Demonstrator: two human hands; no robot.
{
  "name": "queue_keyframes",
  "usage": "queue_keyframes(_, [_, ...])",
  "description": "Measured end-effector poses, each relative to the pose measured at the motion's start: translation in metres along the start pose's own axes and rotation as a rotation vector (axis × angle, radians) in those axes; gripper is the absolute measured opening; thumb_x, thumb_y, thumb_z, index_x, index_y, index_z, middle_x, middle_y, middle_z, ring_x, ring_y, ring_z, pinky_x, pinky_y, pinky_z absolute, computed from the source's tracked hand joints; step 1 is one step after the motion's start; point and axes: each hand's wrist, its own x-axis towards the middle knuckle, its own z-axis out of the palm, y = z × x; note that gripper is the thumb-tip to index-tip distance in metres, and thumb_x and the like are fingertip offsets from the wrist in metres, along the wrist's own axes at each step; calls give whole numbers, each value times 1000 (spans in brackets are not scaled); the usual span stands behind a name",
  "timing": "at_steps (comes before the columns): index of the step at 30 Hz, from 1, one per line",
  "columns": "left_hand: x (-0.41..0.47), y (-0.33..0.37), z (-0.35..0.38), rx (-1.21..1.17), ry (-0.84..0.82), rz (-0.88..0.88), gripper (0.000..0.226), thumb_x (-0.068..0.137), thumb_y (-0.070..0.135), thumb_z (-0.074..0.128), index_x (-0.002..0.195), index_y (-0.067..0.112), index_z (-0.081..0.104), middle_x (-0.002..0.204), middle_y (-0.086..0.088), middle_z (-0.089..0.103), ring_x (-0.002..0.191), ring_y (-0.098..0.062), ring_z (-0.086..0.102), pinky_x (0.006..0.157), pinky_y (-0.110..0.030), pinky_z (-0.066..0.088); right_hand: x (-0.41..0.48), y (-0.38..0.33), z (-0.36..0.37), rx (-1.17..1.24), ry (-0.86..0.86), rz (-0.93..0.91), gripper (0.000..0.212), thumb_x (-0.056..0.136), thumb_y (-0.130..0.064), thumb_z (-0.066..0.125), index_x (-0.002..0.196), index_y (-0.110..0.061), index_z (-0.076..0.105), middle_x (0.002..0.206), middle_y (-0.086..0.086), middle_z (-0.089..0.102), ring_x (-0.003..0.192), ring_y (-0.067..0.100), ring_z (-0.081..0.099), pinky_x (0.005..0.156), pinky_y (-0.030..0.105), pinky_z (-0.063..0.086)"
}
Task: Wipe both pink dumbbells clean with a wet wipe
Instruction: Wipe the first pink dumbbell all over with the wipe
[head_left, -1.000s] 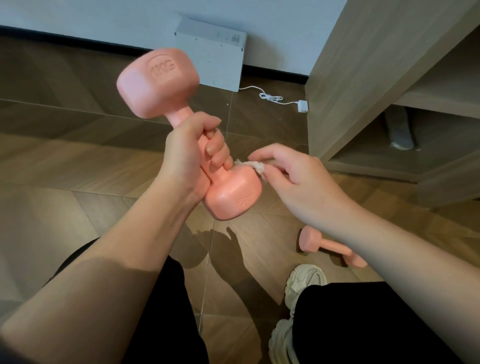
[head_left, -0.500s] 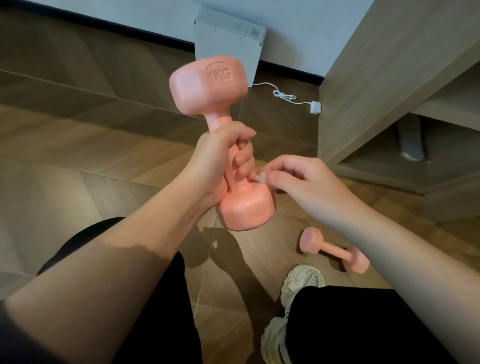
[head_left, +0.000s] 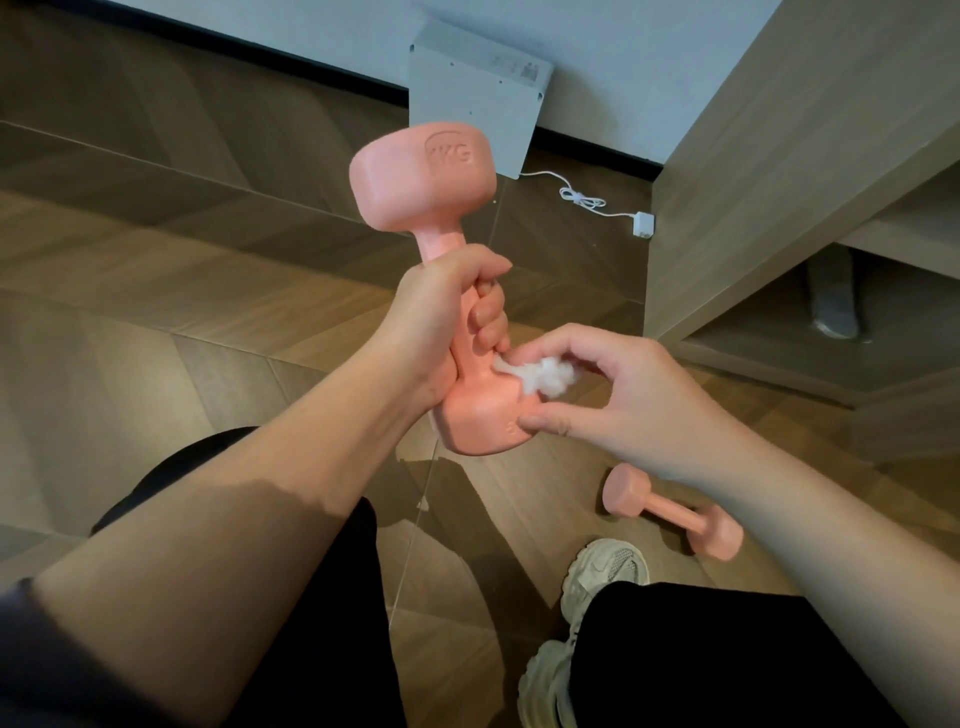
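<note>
Wood-pattern floor (head_left: 156, 322). Lying on it: pink dumbbell (head_left: 672, 513), near right, just beyond a white shoe (head_left: 605, 574); white cable (head_left: 582, 197), far, beside the cabinet (head_left: 769, 171).

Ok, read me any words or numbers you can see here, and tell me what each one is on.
"KG", after a blurred character, maybe 1: upper head of the held dumbbell.
Embossed mark on its lower head: half hidden by the right hand, unreadable.
Label on the white box by the wall: too small to read.
Floor dumbbell: no text visible.
</note>
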Motion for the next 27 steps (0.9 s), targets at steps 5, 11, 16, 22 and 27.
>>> queue_keyframes(5, [2, 4, 0, -25, 29, -27, 37, 87, 10, 51, 54, 17, 35, 43, 1, 31, 38, -15, 27, 48, -27, 35, 2, 2, -8, 12, 38, -16, 32, 83, -20, 73, 113, -27, 63, 103, -19, 68, 99, -2, 61, 85, 13, 46])
queue_keyframes(11, [8, 9, -10, 46, 49, -90, 24, 89, 17, 59, 66, 15, 50, 57, 1, 50, 39, -10, 34, 47, -24, 37, 5, 7, -17, 210, 269, 96, 10, 96, -21, 57, 94, -15, 65, 73, -15, 61, 70, -2, 55, 66, 15, 45])
queue_keyframes(16, [4, 3, -7, 195, -2, -143, 23, 85, 29, 69, 100, 11, 68, 76, 2, 68, 37, -9, 35, 41, -22, 38, 10, 7, -19, 474, 385, 262, 13, 94, -23, 61, 99, -14, 70, 96, 12, 68, 78, 16, 60, 75, 32, 52])
queue_keyframes(22, [4, -11, 2, 301, -8, -167, 21, 80, 12, 76, 90, 12, 58, 68, -5, 66, 36, -10, 40, 41, -23, 40, 13, 0, -21, 690, 437, 359, 3, 93, -9, 61, 94, -10, 63, 98, 10, 66, 85, 20, 64, 72, 31, 53])
queue_keyframes(27, [1, -4, 4, 277, 15, -129, 13, 82, 7, 71, 86, 11, 59, 62, -4, 66, 36, -9, 39, 42, -21, 40, 8, 7, -29, 944, 371, 384, 9, 85, -13, 67, 95, -13, 66, 91, 3, 74, 81, 16, 68, 71, 28, 54])
